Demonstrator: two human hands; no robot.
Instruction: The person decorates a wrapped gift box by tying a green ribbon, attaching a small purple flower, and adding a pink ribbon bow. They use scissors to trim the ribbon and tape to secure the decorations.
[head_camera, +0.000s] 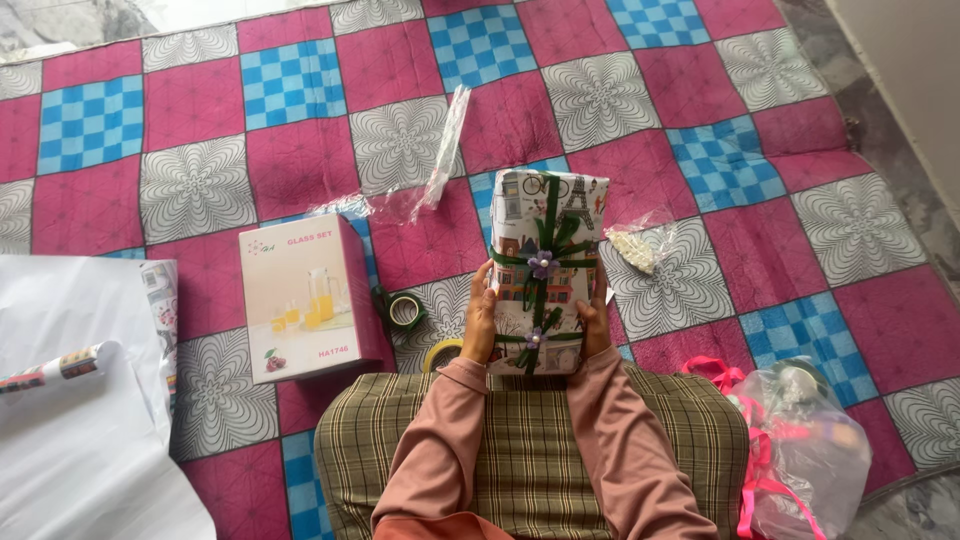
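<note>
I hold up a wrapped gift box (545, 225) in patterned white paper, tied with a green ribbon and two small purple flowers. My left hand (479, 325) grips its lower left edge, and my right hand (595, 325) grips its lower right edge. The box stands upright above my lap, which is covered by a plaid cloth (530, 440). Both sleeves are pink.
A pink boxed glass set (305, 300) lies to the left. A green tape roll (405, 310) and a yellow tape roll (440, 353) sit beside my left hand. Clear plastic wrap (440, 150), a small packet (635, 250), white paper (80, 400) and a plastic bag (800, 440) lie on the checkered quilt (760, 160).
</note>
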